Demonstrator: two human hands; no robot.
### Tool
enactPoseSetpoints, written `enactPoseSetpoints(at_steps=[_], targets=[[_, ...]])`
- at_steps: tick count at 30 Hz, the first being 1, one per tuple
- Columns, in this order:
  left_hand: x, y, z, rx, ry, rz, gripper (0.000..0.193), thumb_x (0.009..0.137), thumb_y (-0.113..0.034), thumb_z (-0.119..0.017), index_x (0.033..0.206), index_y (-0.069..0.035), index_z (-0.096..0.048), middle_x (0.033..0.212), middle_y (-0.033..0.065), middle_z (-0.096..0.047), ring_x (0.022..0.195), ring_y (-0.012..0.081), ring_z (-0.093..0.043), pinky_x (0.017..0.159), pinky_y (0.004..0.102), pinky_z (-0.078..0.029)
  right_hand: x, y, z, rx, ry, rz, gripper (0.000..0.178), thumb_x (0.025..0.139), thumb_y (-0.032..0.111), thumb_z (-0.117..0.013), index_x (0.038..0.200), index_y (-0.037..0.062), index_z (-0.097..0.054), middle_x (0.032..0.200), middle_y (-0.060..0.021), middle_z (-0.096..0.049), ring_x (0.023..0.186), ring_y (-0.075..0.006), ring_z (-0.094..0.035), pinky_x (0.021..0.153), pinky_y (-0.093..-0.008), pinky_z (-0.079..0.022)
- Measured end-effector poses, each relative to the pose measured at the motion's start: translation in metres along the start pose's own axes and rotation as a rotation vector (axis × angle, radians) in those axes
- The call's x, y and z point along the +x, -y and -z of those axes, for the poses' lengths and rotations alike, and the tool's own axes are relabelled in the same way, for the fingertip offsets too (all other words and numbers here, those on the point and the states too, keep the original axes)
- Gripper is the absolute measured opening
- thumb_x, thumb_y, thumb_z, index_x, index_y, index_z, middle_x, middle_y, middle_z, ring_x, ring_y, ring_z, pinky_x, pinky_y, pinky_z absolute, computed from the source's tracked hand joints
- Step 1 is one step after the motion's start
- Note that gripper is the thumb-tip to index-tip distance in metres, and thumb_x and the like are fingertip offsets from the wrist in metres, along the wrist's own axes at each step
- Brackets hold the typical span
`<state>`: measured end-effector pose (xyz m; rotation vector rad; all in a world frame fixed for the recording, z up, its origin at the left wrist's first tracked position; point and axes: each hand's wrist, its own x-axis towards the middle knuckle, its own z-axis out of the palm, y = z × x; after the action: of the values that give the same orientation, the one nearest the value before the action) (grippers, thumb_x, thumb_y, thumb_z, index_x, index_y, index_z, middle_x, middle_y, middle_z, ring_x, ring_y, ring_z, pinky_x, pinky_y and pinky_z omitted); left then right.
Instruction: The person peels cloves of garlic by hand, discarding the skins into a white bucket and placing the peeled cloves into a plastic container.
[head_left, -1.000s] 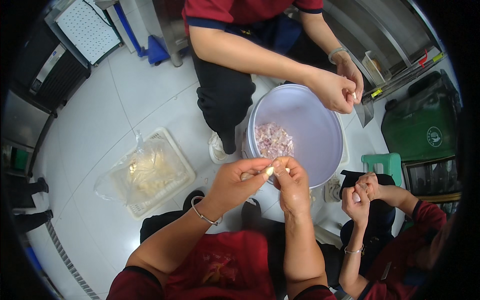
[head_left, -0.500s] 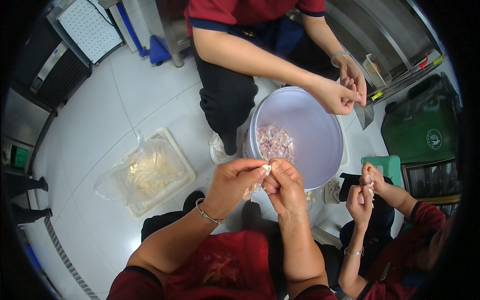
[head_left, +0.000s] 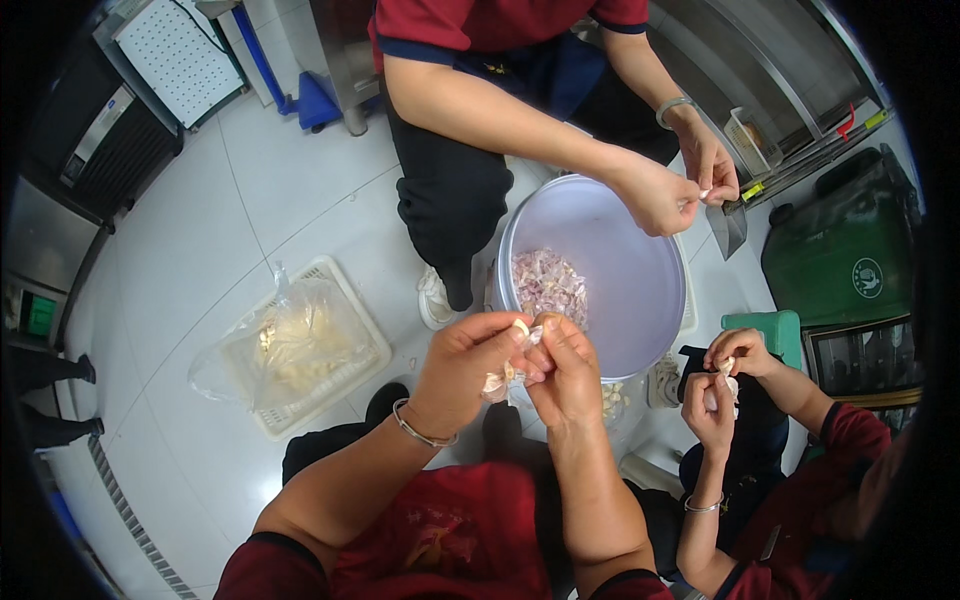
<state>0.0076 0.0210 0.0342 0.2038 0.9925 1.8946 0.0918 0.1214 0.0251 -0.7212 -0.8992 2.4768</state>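
My left hand (head_left: 466, 362) pinches a pale garlic clove (head_left: 521, 328) between thumb and forefinger. Below its thumb, unpeeled garlic pieces (head_left: 496, 386) with papery skin show at the curled fingers. My right hand (head_left: 567, 372) is closed, its thumb and forefinger gripping a bit of pinkish garlic skin (head_left: 535, 336) right beside the clove. Both hands meet in front of the near rim of a large pale lilac bucket (head_left: 645, 290). A heap of garlic skins (head_left: 548, 284) lies inside it, against its left side.
At left on the tiled floor, a white plastic basket (head_left: 372, 352) bears a clear bag (head_left: 300, 345) of peeled garlic. A co-worker's hands (head_left: 665, 195) work over the bucket's far side; another's hands (head_left: 722, 395) hold garlic at right. A green bin (head_left: 835, 255) stands far right.
My fingertips have drawn slightly apart, with skin now visible between them beside the clove. More garlic shows beneath my left thumb. The co-workers' hands have shifted a little.
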Motion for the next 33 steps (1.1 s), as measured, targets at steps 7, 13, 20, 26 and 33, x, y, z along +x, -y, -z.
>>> enactPoseSetpoints(at_steps=[7,13,20,26,33], targets=[[0.007,0.005,0.018,-0.375,-0.072,0.15,0.018,0.088,-0.006,-0.056,0.103,0.001,-0.061,0.093,0.0089,-0.064,0.073,0.0125,-0.06,0.063,0.0245,-0.049,-0.001,0.005,-0.006,0.107,0.025,-0.023,0.016,0.094,0.02,-0.052,0.09,0.0045,-0.052,0.065,0.0025,-0.041,0.053,-0.005,-0.035,0.048,-0.0195,-0.03],[0.008,0.004,0.027,-0.445,-0.087,0.175,0.018,0.089,-0.009,-0.056,0.106,-0.003,-0.058,0.099,0.0107,-0.063,0.073,0.0143,-0.059,0.064,0.0286,-0.049,0.003,0.023,0.008,0.112,-0.12,0.122,0.016,0.094,0.021,-0.052,0.09,0.0054,-0.053,0.065,0.0029,-0.039,0.053,-0.0052,-0.035,0.045,-0.0193,-0.028],[0.009,0.01,0.028,-0.433,-0.076,0.241,0.02,0.09,-0.014,-0.058,0.108,-0.006,-0.059,0.097,0.0083,-0.062,0.073,0.0126,-0.057,0.061,0.0276,-0.048,0.031,0.035,0.061,-0.792,-0.474,0.499,0.013,0.085,0.018,-0.065,0.093,0.0083,-0.06,0.061,0.0082,-0.044,0.047,-0.0012,-0.033,0.042,-0.0178,-0.023],[-0.002,0.008,0.032,-0.313,-0.084,0.241,0.027,0.088,-0.018,-0.061,0.11,-0.003,-0.058,0.078,0.0024,-0.058,0.064,0.0085,-0.055,0.052,0.0213,-0.043,0.024,0.025,0.056,-1.042,-0.333,0.381,0.022,0.086,0.025,-0.063,0.085,0.0032,-0.064,0.059,0.0074,-0.045,0.046,-0.0022,-0.032,0.042,-0.0185,-0.021],[-0.006,0.009,0.032,-0.381,-0.046,0.174,0.024,0.083,-0.011,-0.066,0.104,0.0,-0.063,0.083,0.0055,-0.063,0.068,0.0105,-0.058,0.059,0.0215,-0.048,0.001,-0.004,0.014,-0.927,0.01,0.247,0.022,0.088,0.022,-0.061,0.093,0.0008,-0.064,0.066,0.0051,-0.05,0.053,-0.002,-0.04,0.047,-0.0175,-0.027]])
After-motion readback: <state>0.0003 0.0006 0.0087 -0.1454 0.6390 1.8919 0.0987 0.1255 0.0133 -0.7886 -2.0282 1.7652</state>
